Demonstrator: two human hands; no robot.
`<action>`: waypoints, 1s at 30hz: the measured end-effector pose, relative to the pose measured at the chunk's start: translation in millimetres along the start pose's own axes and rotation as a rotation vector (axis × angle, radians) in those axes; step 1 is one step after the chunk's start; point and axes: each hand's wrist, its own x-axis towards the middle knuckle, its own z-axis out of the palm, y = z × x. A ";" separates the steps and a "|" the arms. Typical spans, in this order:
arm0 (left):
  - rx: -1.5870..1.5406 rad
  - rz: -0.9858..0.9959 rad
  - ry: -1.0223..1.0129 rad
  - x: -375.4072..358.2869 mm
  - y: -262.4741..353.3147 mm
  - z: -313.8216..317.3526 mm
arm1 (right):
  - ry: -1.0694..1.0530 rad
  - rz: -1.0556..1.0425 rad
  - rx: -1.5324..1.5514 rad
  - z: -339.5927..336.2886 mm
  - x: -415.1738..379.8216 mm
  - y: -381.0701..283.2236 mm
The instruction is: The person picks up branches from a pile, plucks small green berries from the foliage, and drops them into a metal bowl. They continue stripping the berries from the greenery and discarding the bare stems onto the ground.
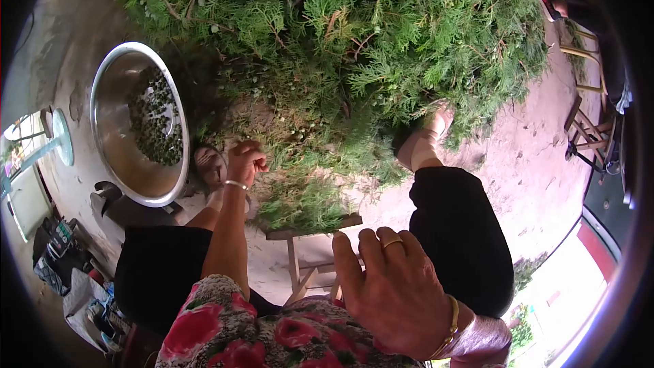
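My left hand, with a bangle at the wrist, is held up beside the large metal bowl. Its fingers are curled together, and what they may hold is hidden. Small round green cones lie along one side inside the bowl. Close to the camera, my right hand is raised with its back toward me and its fingers apart; no object shows in it. A ring and a bracelet are on it. Beyond both hands spreads a big heap of green conifer branches with flat, scaly leaves.
A small wooden stool stands between my knees with loose sprigs on its far edge. My feet are on the earthen floor beside the heap. Bags lie at the left; wooden chairs and part of another person show at the right.
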 end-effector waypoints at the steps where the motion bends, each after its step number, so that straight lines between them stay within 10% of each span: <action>1: -0.279 -0.059 -0.172 -5.5 -2.6 -14.7 | 0.002 -0.005 0.001 -0.4 0.4 -1.4; 6: -0.348 -0.005 -0.167 -10.1 4.4 18.6 | -0.034 -0.007 -0.009 -0.1 3.2 -5.3; 20: 1.010 0.701 0.392 76.4 -7.1 80.3 | -0.063 0.221 0.237 -12.2 11.6 0.6; 22: 0.959 0.616 0.318 85.6 -11.2 68.1 | -0.206 0.307 0.524 -16.3 14.3 1.7; 24: 0.906 0.530 0.247 79.8 -4.4 54.5 | -0.041 0.026 0.021 1.5 9.4 -1.8; 26: 0.139 0.068 -0.013 40.7 18.1 36.8 | -0.044 0.017 0.027 1.4 8.6 -2.5; 30: -0.211 0.057 -0.239 -3.3 8.6 1.4 | -0.070 0.010 0.074 -1.1 8.6 -3.0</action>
